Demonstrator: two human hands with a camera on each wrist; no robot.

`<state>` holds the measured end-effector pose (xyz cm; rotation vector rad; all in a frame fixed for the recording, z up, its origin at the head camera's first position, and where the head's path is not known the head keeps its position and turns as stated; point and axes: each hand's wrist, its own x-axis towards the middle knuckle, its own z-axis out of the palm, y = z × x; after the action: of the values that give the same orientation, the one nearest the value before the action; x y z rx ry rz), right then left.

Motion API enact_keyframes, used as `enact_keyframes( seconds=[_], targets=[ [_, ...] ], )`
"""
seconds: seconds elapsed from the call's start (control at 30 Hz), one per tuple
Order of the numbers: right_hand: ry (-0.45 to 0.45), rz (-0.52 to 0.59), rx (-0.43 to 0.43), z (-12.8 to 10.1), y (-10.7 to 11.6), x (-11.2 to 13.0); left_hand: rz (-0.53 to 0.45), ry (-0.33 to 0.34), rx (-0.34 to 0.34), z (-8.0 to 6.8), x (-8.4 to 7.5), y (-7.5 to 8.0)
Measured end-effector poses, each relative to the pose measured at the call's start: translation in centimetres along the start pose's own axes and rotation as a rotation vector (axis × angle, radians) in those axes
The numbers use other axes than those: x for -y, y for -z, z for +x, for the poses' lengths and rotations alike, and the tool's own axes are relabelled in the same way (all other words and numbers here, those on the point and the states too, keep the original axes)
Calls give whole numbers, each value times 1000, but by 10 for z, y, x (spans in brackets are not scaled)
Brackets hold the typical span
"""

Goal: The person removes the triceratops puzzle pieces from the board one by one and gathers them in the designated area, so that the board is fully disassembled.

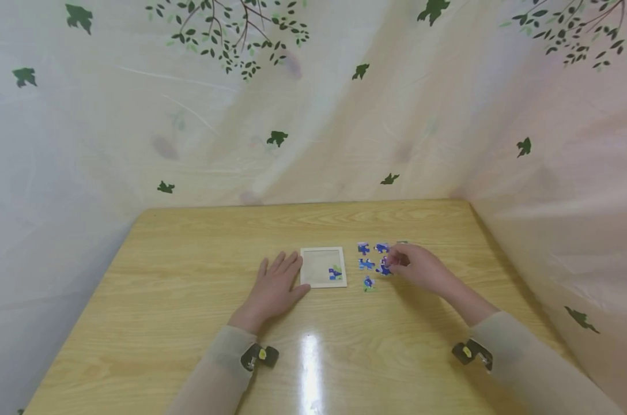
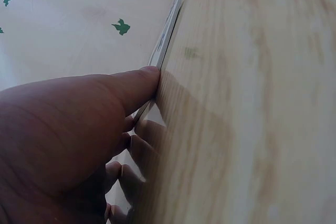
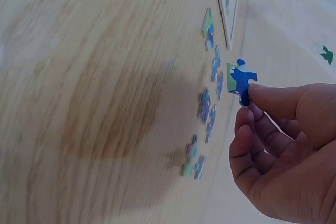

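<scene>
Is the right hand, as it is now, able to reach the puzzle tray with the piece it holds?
Probably yes: the right hand pinches a blue piece, and only loose pieces lie flat between it and the tray.

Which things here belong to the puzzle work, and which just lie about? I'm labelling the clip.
In use: puzzle tray, steadied by left hand; blue piece, pinched by right hand; loose pieces.
Lying about: table, leaf-print backdrop.

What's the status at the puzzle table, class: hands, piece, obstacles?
Left hand flat on wooden table, touching square white puzzle tray. Right hand pinches blue jigsaw piece. Loose blue pieces lie between hand and tray.
</scene>
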<state>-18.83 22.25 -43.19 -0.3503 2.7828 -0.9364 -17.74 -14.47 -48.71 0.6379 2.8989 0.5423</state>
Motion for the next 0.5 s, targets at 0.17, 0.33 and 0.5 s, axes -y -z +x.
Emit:
enact_keyframes(
  seconds=[0.17, 0.33, 0.5],
  targets=[
    [1, 3, 12, -5, 1, -8, -2, 3, 1, 0, 0, 0],
    [-10, 17, 67, -8, 2, -13, 2, 12, 5, 0, 0, 0],
    [0, 40, 119, -9, 2, -15, 6, 12, 0, 1, 0, -1]
  ],
)
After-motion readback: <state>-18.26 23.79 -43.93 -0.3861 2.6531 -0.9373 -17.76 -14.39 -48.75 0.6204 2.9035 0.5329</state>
